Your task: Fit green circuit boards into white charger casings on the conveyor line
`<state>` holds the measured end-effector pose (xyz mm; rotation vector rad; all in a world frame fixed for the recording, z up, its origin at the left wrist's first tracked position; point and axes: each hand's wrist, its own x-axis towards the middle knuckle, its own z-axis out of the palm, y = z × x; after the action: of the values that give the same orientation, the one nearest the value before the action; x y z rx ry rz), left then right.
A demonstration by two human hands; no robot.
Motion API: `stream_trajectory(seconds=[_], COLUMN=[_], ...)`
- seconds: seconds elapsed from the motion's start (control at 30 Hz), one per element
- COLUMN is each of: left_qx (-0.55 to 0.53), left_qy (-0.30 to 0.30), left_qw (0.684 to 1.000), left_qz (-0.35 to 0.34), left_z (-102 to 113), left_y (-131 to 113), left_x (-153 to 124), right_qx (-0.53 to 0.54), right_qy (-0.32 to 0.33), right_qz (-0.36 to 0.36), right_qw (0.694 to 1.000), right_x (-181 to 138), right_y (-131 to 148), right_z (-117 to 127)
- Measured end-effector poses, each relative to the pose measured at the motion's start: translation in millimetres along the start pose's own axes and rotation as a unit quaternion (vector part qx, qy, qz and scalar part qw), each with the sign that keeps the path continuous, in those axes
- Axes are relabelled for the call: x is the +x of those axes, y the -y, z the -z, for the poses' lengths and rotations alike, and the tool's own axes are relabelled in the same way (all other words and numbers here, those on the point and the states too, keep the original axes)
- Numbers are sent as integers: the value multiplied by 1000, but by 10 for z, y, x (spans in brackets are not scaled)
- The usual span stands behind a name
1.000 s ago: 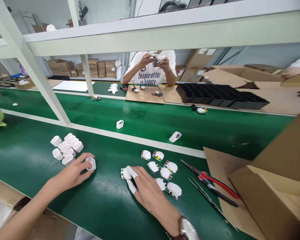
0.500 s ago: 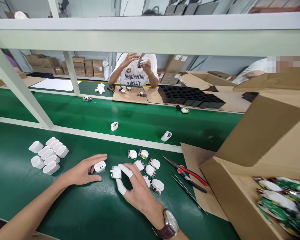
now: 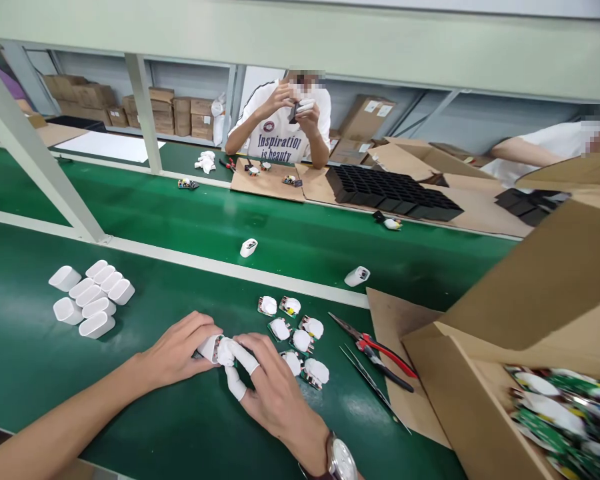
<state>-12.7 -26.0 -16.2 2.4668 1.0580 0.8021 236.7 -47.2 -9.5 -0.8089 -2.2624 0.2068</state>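
My left hand [image 3: 180,352] grips an oval white plastic shell [image 3: 209,348], my right hand [image 3: 275,387] a white-coated circuit board [image 3: 225,353] at its mouth.

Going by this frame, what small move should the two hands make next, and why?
Probably the right hand should ease the white-topped circuit board further into the white casing while the left hand steadies it: the casing's open end faces the board, which sits right at that opening with part of it visible outside.
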Motion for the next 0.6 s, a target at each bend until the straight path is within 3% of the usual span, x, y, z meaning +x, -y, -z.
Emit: stream_trajectory(seconds=[0.37, 0.6], left_qx=[-26, -89], left_qy=[8, 43], left_qw=[1000, 995], left_qz=[13, 31], left_z=[-38, -67], left_y=[3, 23], left_x=[-19, -47], right_qx=[-5, 7], right_qy=[12, 30], right_qz=[-4, -19], right_qw=[1000, 999], right_x=[23, 53], right_y=[40, 67], right_z=[12, -3])
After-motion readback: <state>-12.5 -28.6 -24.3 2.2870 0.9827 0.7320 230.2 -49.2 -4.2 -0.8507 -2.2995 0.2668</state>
